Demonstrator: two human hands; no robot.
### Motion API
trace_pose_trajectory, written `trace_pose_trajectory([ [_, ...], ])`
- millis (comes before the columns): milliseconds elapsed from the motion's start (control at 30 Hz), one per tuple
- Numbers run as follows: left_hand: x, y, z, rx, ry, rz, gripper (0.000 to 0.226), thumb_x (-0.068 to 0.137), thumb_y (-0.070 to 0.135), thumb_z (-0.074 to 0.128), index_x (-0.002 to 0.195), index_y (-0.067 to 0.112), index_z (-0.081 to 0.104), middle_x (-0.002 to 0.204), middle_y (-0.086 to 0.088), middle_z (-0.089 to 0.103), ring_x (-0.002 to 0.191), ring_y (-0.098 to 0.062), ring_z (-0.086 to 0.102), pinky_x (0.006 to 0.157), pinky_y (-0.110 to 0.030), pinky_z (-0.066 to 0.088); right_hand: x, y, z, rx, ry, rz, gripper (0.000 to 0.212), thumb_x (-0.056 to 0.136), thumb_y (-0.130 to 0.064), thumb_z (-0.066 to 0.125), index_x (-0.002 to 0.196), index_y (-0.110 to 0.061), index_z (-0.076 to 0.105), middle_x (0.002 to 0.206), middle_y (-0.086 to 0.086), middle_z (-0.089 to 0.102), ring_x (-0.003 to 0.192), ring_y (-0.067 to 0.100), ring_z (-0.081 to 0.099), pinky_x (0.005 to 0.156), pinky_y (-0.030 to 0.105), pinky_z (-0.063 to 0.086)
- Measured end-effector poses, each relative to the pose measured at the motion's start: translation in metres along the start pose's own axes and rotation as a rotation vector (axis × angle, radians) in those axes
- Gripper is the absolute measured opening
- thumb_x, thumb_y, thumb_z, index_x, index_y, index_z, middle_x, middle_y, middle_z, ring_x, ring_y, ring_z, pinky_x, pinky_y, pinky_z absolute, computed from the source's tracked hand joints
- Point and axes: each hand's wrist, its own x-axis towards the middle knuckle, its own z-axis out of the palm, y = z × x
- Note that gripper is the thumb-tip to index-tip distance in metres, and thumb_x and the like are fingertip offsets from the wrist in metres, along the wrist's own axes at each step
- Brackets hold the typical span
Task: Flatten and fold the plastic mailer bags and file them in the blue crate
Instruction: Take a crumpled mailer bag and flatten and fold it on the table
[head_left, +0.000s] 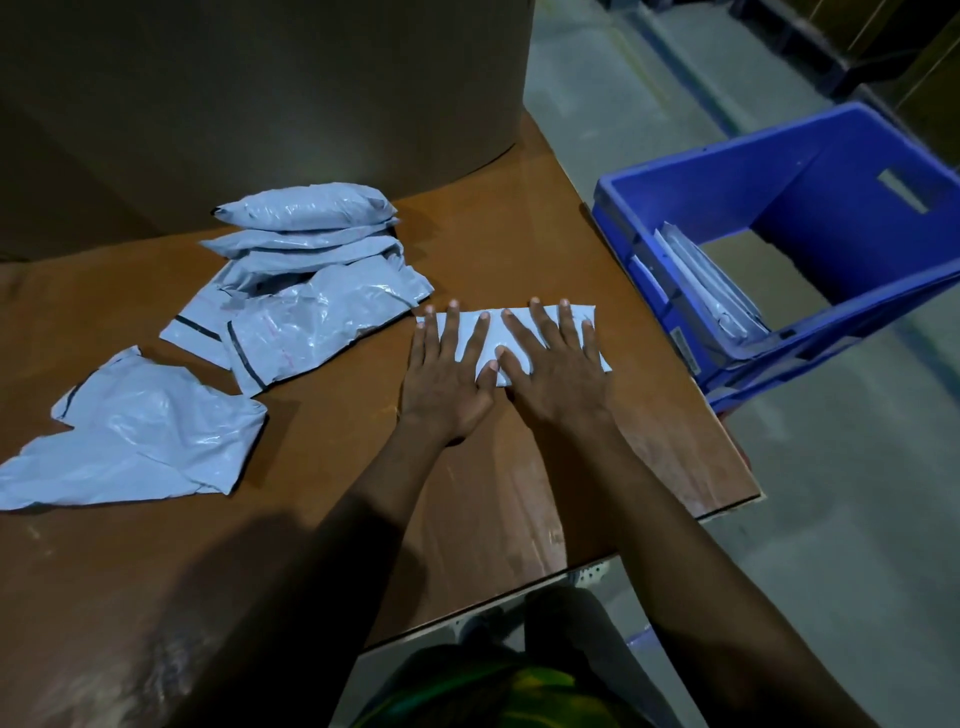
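Observation:
A folded grey mailer bag (492, 338) lies flat on the brown table near its right edge. My left hand (447, 371) and my right hand (553, 364) press down on it side by side, fingers straight and spread. Right of the table stands the blue crate (779, 161), with a few folded mailers (711, 286) leaning upright against its near-left wall. A loose heap of unfolded grey mailers (306, 291) sits at the table's middle, and one crumpled mailer (140, 436) lies nearer on the left.
A large cardboard box (260, 93) fills the back of the table (363, 493). The table's right edge runs close to the crate. Grey concrete floor (857, 493) lies beyond it on the right.

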Motion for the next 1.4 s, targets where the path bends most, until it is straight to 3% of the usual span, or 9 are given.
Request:
trace_pose_trajectory([
  [200,-0.021,0.003,0.000,-0.022,0.028,0.018,0.069,0.105,0.058,0.016,0.166,0.025,0.014,0.172,-0.018,0.002,0.158,-0.041,-0.007,0.128,-0.055,0.004,-0.026,-0.004,0.006,0.005,0.124,0.012,0.058,0.107,-0.059,0.031,0.162,-0.039,0.029,0.171,-0.002,0.022,0.161,0.024,0.006,0.129,0.051,0.007],
  [367,-0.005,-0.002,0.002,-0.024,0.030,0.006,0.067,0.105,0.057,0.024,0.164,0.026,0.022,0.171,-0.020,0.009,0.158,-0.044,0.000,0.127,-0.058,0.010,-0.004,-0.002,0.002,0.008,0.040,0.023,0.059,0.105,-0.060,0.031,0.161,-0.039,0.032,0.171,0.000,0.023,0.160,0.028,0.009,0.127,0.055,0.009],
  [600,-0.011,-0.003,0.005,-0.028,0.052,0.006,0.067,0.105,0.060,0.026,0.164,0.029,0.023,0.171,-0.018,0.008,0.157,-0.044,-0.003,0.127,-0.059,0.010,-0.012,-0.004,0.004,0.027,0.059,0.055,0.060,0.104,-0.064,0.025,0.160,-0.042,0.032,0.171,-0.005,0.023,0.160,0.024,0.009,0.127,0.054,0.011],
  [800,-0.015,-0.005,0.000,-0.044,-0.013,-0.023,0.069,0.102,0.067,0.022,0.164,0.037,0.016,0.173,-0.009,0.001,0.159,-0.035,-0.010,0.129,-0.051,0.001,-0.018,-0.007,-0.003,0.022,-0.038,0.058,0.061,0.105,-0.066,0.018,0.163,-0.046,0.015,0.174,-0.007,0.009,0.161,0.023,-0.004,0.128,0.054,0.002],
  [900,-0.016,-0.012,-0.009,-0.109,-0.075,-0.054,0.066,0.103,0.065,0.013,0.164,0.042,0.006,0.173,0.000,-0.007,0.158,-0.025,-0.018,0.128,-0.049,-0.006,-0.011,-0.008,-0.013,0.013,-0.166,0.076,0.061,0.106,-0.064,0.013,0.163,-0.047,0.005,0.174,-0.007,-0.004,0.159,0.024,-0.014,0.126,0.058,-0.011],
  [967,-0.023,-0.018,-0.014,-0.133,-0.007,-0.118,0.061,0.107,0.055,0.012,0.165,0.036,0.010,0.174,0.000,0.000,0.159,-0.023,-0.011,0.129,-0.050,-0.001,-0.006,-0.016,-0.021,-0.006,-0.180,0.063,0.058,0.108,-0.058,0.012,0.164,-0.043,0.010,0.174,-0.006,-0.003,0.159,0.025,-0.014,0.123,0.060,-0.016],
  [1067,-0.032,-0.023,-0.014,-0.074,0.080,-0.161,0.061,0.108,0.045,0.011,0.166,0.024,0.014,0.173,-0.003,0.008,0.160,-0.025,-0.001,0.128,-0.051,0.006,0.000,-0.044,-0.022,0.015,-0.115,-0.038,0.059,0.107,-0.052,0.011,0.164,-0.039,0.020,0.174,-0.005,0.007,0.160,0.025,-0.008,0.124,0.060,-0.011],
  [1400,-0.028,-0.021,-0.010,0.006,0.028,-0.199,0.067,0.104,0.047,0.007,0.165,0.021,0.015,0.173,-0.003,0.010,0.160,-0.028,0.005,0.127,-0.058,0.001,-0.001,-0.061,0.004,0.027,-0.146,-0.076,0.058,0.108,-0.054,0.013,0.164,-0.041,0.012,0.174,-0.007,-0.002,0.160,0.023,-0.011,0.126,0.055,-0.012],
])
